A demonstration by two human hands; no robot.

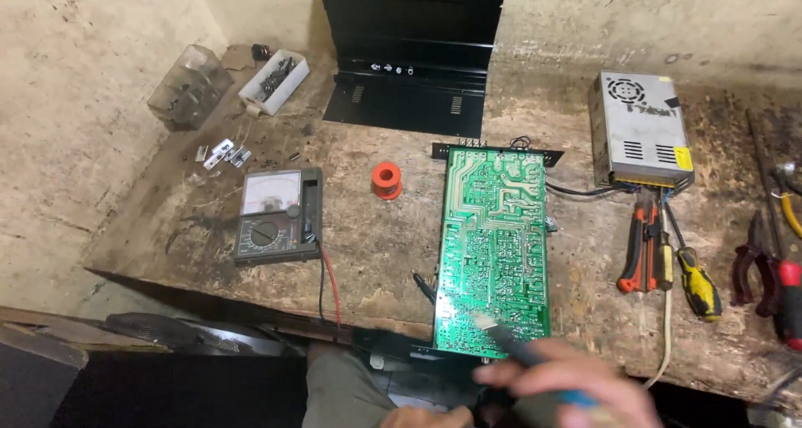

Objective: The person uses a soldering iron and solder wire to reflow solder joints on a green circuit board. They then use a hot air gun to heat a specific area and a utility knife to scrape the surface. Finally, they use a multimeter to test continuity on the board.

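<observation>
A green circuit board (494, 253) lies solder side up in the lower middle of the frame, long and narrow, covered in pale traces, with 1 black bracket along its far end. The right hand (576, 386), blurred at the bottom right, has its fingers (510, 376) curled around a dark-handled tool (518, 349) whose pale tip touches the board's near edge. The left hand (426, 417) barely shows at the bottom edge; its fingers cannot be told.
</observation>
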